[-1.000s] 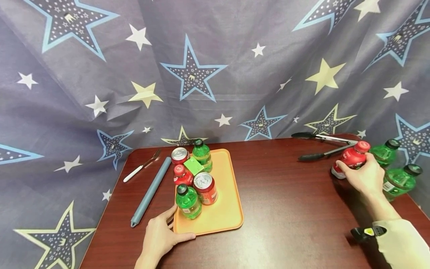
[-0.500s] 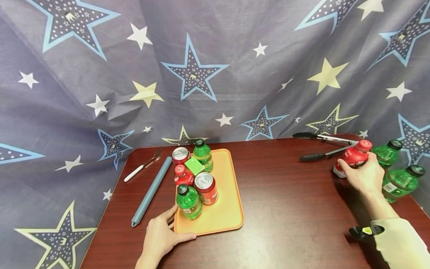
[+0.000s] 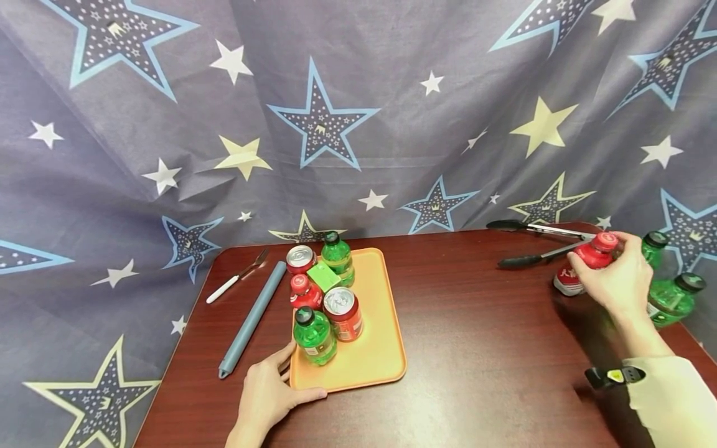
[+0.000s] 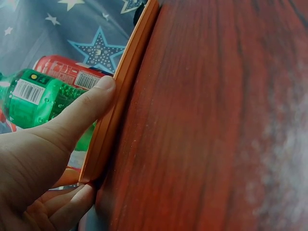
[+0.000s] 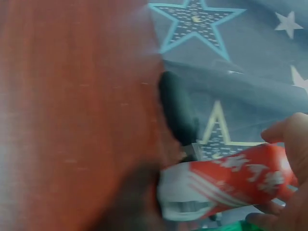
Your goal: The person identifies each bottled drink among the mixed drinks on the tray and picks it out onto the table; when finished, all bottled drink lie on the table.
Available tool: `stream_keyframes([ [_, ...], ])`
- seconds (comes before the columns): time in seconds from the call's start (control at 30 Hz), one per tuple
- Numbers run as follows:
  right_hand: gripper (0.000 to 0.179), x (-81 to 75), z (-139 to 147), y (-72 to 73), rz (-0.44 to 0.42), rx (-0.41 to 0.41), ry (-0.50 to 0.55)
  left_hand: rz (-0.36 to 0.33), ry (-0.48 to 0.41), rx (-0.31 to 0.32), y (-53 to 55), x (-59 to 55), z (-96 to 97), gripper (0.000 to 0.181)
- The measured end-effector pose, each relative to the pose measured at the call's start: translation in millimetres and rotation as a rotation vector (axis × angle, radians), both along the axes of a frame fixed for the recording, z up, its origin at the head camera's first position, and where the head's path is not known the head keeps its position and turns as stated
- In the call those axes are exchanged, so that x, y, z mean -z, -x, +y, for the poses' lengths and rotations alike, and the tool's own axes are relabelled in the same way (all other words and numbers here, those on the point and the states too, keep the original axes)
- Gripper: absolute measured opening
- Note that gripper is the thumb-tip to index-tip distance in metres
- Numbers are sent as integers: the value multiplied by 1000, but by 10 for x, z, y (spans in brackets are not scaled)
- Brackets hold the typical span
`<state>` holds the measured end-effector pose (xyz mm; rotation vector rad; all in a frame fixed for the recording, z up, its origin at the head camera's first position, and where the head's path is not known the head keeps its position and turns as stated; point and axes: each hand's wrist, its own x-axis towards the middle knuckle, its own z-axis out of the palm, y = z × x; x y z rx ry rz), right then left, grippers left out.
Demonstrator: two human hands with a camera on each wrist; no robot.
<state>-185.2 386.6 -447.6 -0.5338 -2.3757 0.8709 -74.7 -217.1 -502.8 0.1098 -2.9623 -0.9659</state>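
Note:
My left hand grips the near left corner of an orange tray; in the left wrist view the thumb presses on its rim. On the tray stand a green bottle, a red can, a red bottle, another can and a second green bottle. A green card lies among them. My right hand is around the top of a red bottle standing at the right. In the right wrist view its fingers are spread beside that red bottle.
Two green bottles, one nearer and one farther, stand right of my right hand. Black-tipped tongs lie behind the red bottle. A grey-blue rod and a white-handled fork lie left of the tray. A star-patterned curtain hangs behind.
My right hand has moved up from the red bottle's body to its top, and its fingers have loosened. The bottle stays in place. My left hand and the tray have not moved.

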Motion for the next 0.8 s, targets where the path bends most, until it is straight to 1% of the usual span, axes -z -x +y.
stream_keyframes([
  [0.07, 75, -83, 12, 18, 30, 3, -2, -2, 1, 0, 0, 2, 2, 126],
  [0.3, 67, -355, -40, 97, 88, -49, -23, -15, -6, -7, -7, -17, 9, 127],
  [0.43, 64, -478, -150, 157, 128, -73, -58, -20, -16, -11, -7, -18, 13, 127],
  [0.6, 61, -617, -327, 222, 204, -134, -118, -11, -1, -3, -12, -17, 6, 127],
  [0.8, 59, -762, -573, 278, 246, -213, -117, -6, 5, -5, 0, -10, 2, 126],
])
